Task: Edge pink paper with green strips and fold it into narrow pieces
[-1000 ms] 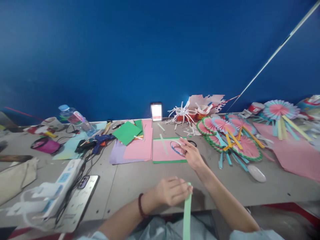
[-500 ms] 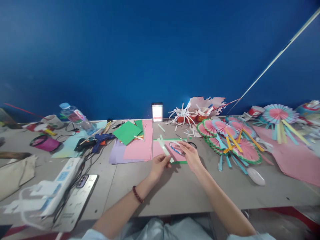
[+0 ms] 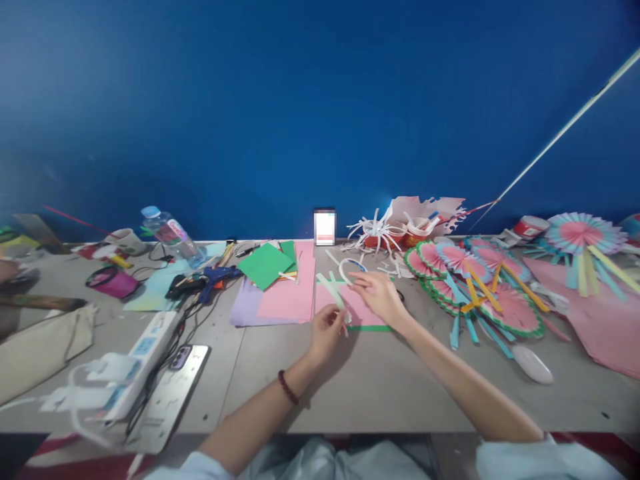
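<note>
My left hand [image 3: 327, 331] pinches pale green paper strips [image 3: 331, 291] that lie over a pink sheet with a green border [image 3: 365, 315] on the grey table [image 3: 380, 380]. My right hand [image 3: 381, 297] reaches just beyond it, its fingers closed on a white paper ring with a blue inner edge [image 3: 349, 267], which is lifted above the pink sheet. A beaded bracelet sits on my left wrist.
Pink, purple and green paper sheets [image 3: 280, 287] lie left of the hands. Folded pink paper fans [image 3: 475, 287] spread to the right. A glue gun [image 3: 210, 277], water bottle [image 3: 173, 233], power strip [image 3: 145, 347] and phone [image 3: 170, 390] sit at the left. Cups of paper scraps [image 3: 390, 230] stand by the blue wall.
My left hand came up from the table's near edge with the green strip and now rests at the pink sheet. My right hand has lifted the paper ring off the sheet.
</note>
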### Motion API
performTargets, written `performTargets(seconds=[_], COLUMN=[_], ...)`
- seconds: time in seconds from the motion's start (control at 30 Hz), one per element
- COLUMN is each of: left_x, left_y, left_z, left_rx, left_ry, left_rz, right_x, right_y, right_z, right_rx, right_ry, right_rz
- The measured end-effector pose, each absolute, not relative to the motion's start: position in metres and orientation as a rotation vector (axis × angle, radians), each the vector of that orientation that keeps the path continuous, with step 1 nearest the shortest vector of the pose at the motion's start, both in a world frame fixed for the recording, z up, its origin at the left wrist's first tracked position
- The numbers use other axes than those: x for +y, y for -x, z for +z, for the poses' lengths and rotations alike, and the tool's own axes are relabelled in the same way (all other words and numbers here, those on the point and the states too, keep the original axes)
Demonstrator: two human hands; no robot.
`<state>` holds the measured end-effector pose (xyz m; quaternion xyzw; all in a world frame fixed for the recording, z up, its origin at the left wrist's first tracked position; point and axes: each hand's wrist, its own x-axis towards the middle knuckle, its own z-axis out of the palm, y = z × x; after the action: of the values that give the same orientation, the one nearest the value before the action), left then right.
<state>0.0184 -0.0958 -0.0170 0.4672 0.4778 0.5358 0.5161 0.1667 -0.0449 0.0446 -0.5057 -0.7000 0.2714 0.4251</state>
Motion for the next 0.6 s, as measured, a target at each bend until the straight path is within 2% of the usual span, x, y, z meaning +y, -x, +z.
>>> performTargets(seconds=[0.3,0.6], left_x=[-0.095,-0.094], left_y=[-0.015,-0.015], left_z=[-0.022,-0.017], left_rx=[1.112,1.049], left_ry=[-1.145,-1.038], left_rz=[1.393,1.413], right_x=[0.047,0.059], right_y=[-0.110,-0.087], right_z=[0.014,0.003], right_rx=[-1.911,-1.819], right_ry=[1.144,1.167], right_rz=[0.912,1.131])
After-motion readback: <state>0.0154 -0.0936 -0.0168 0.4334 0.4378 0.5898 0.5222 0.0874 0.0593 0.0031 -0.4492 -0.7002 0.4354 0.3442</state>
